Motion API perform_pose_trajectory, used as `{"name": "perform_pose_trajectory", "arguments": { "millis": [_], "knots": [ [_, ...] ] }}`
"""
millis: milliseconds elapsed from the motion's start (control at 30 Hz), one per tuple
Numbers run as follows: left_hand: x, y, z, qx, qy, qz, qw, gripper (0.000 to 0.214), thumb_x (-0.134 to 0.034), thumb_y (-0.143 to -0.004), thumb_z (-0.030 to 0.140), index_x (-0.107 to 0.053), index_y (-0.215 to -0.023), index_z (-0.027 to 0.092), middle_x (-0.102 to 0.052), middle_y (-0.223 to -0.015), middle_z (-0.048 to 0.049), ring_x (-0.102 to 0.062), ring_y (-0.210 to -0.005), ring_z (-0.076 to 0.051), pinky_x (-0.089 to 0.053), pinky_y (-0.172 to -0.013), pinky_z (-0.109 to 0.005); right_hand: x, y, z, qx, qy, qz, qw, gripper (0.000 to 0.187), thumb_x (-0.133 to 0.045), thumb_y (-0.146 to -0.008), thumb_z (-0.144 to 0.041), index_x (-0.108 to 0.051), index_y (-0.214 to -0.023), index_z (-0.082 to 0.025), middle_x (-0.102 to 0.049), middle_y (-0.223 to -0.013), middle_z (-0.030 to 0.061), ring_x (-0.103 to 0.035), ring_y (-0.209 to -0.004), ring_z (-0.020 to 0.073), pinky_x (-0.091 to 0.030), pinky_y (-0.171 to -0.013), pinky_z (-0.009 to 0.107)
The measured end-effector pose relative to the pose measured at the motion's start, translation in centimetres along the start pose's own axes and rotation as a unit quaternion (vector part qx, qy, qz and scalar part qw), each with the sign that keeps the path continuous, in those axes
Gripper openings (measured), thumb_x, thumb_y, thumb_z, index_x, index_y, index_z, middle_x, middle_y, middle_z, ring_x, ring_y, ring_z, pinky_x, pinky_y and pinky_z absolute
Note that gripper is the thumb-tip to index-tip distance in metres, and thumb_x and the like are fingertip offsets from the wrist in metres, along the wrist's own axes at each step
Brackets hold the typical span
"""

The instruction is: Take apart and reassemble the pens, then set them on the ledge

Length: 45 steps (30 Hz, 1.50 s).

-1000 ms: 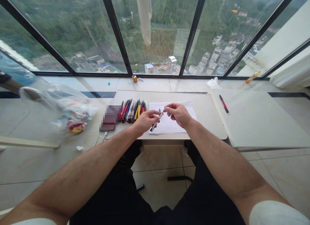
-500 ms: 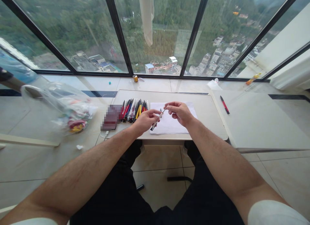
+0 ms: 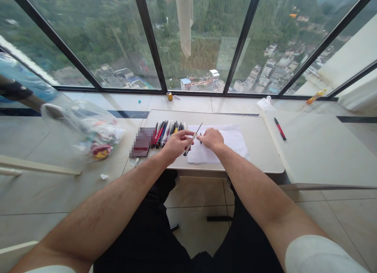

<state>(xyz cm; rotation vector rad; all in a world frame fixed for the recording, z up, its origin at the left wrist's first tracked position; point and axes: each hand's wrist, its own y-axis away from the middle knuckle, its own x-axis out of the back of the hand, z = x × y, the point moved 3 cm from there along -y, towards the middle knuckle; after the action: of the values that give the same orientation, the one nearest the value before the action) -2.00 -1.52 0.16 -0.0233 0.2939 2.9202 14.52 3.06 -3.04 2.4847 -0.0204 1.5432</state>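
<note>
head view: left hand [image 3: 176, 144] clamped on a white pen [image 3: 190, 142], thumb and fingers round its lower barrel, just off the left edge of the paper sheet [image 3: 232, 141]. pen's long axis runs on a slant: black butt low and toward me, thin tip up and away toward the window, over the sheet's left edge. right hand [image 3: 211, 139] sits just right of the pen, over the sheet, fingers curled in and seemingly pinched on a small dark piece [image 3: 200, 140], too small to name. hands close together, not touching as far as i can tell. right hand is nearer the tip; left has the barrel. row of pens [image 3: 168, 130] lies just left of the sheet, close by my left knuckles, so little room that side. right of the sheet, bare tabletop [image 3: 262, 151] runs out to its rounded edge. red pen [image 3: 279, 128] lies well apart beyond that, on the next board.
</note>
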Motion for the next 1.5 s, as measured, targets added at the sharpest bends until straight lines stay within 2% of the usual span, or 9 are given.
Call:
{"name": "perform_pose_trajectory", "arguments": {
  "millis": [167, 233, 300, 367, 500, 567, 667, 933, 1500],
  "knots": [
    [-0.2, 0.2, 0.2, -0.005, -0.012, -0.006, 1.0, 0.034, -0.072, -0.069, 0.031, -0.069, -0.098, 0.015, -0.063, -0.068, -0.0005, -0.051, -0.054, -0.009, -0.04, -0.052, -0.023, -0.4, -0.2, -0.2, -0.006, -0.003, -0.007, 1.0, 0.023, -0.064, -0.073, -0.038, -0.07, -0.083, -0.019, -0.073, -0.092, 0.0128, -0.068, -0.089, 0.0265, -0.048, -0.071, 0.031],
    [-0.3, 0.2, 0.2, -0.006, -0.019, -0.013, 1.0, 0.034, -0.072, -0.069, 0.032, -0.069, -0.099, 0.015, -0.063, -0.067, -0.0004, -0.05, -0.054, -0.009, -0.039, -0.052, -0.023, 0.0, -0.3, 0.2, -0.015, -0.059, 0.002, 0.998, 0.016, -0.064, -0.07, -0.033, -0.069, -0.074, -0.018, -0.073, -0.083, 0.0111, -0.068, -0.081, 0.0247, -0.047, -0.066, 0.03],
    [-0.4, 0.1, 0.1, -0.005, -0.023, -0.02, 1.0, 0.035, -0.072, -0.07, 0.033, -0.069, -0.099, 0.015, -0.063, -0.067, -0.0004, -0.051, -0.054, -0.009, -0.039, -0.051, -0.023, 0.9, -0.3, 0.8, -0.03, -0.166, 0.015, 0.986, 0.013, -0.064, -0.068, -0.03, -0.065, -0.066, -0.018, -0.071, -0.071, 0.0082, -0.065, -0.069, 0.0201, -0.045, -0.057, 0.027],
    [-0.6, 0.0, -0.1, -0.002, -0.027, -0.026, 0.999, 0.036, -0.072, -0.07, 0.034, -0.068, -0.1, 0.015, -0.064, -0.067, -0.0008, -0.051, -0.054, -0.009, -0.04, -0.052, -0.023, 2.2, -0.2, 1.5, -0.047, -0.31, 0.022, 0.949, 0.012, -0.062, -0.067, -0.029, -0.061, -0.063, -0.018, -0.067, -0.064, 0.0051, -0.059, -0.055, 0.0142, -0.038, -0.046, 0.023],
    [-0.9, -0.2, -0.7, 0.006, -0.043, -0.042, 0.998, 0.037, -0.071, -0.071, 0.035, -0.067, -0.103, 0.016, -0.064, -0.067, -0.0011, -0.052, -0.053, -0.01, -0.041, -0.051, -0.024, 5.3, 0.7, 2.9, -0.039, -0.531, 0.019, 0.847, 0.01, -0.063, -0.063, -0.024, -0.055, -0.065, -0.018, -0.065, -0.064, 0.0028, -0.05, -0.046, 0.008, -0.024, -0.035, 0.019],
    [-1.1, -0.3, -0.8, 0.009, -0.05, -0.052, 0.997, 0.035, -0.07, -0.072, 0.034, -0.067, -0.102, 0.016, -0.063, -0.066, -0.001, -0.052, -0.053, -0.01, -0.04, -0.051, -0.024, 6.5, 1.5, 3.4, -0.023, -0.574, 0.02, 0.818, 0.011, -0.063, -0.063, -0.023, -0.054, -0.065, -0.018, -0.065, -0.064, 0.003, -0.05, -0.047, 0.0078, -0.023, -0.035, 0.018],
    [-1.5, -0.3, -0.9, 0.013, -0.057, -0.061, 0.996, 0.033, -0.069, -0.072, 0.033, -0.068, -0.101, 0.017, -0.063, -0.066, -0.0005, -0.052, -0.053, -0.01, -0.039, -0.05, -0.024, 7.5, 2.4, 3.9, -0.005, -0.601, 0.032, 0.798, 0.014, -0.067, -0.064, -0.025, -0.055, -0.068, -0.017, -0.066, -0.064, 0.003, -0.05, -0.047, 0.0081, -0.025, -0.035, 0.017],
    [-2.3, 0.0, -0.7, 0.018, -0.069, -0.069, 0.995, 0.033, -0.068, -0.071, 0.032, -0.068, -0.101, 0.017, -0.061, -0.066, 0.0002, -0.052, -0.053, -0.011, -0.039, -0.05, -0.024, 7.2, 3.3, 3.1, 0.02, -0.6, 0.022, 0.799, 0.017, -0.071, -0.065, -0.026, -0.059, -0.071, -0.016, -0.068, -0.068, 0.0043, -0.05, -0.048, 0.0077, -0.025, -0.036, 0.017],
    [-2.3, 0.0, -0.6, 0.014, -0.074, -0.073, 0.994, 0.034, -0.069, -0.071, 0.033, -0.067, -0.101, 0.017, -0.062, -0.067, -0.0001, -0.052, -0.054, -0.011, -0.039, -0.05, -0.024, 6.4, 3.5, 2.8, 0.038, -0.577, 0.003, 0.816, 0.017, -0.071, -0.068, -0.028, -0.059, -0.072, -0.017, -0.069, -0.069, 0.004, -0.049, -0.048, 0.0071, -0.025, -0.036, 0.017]
  ]
}}
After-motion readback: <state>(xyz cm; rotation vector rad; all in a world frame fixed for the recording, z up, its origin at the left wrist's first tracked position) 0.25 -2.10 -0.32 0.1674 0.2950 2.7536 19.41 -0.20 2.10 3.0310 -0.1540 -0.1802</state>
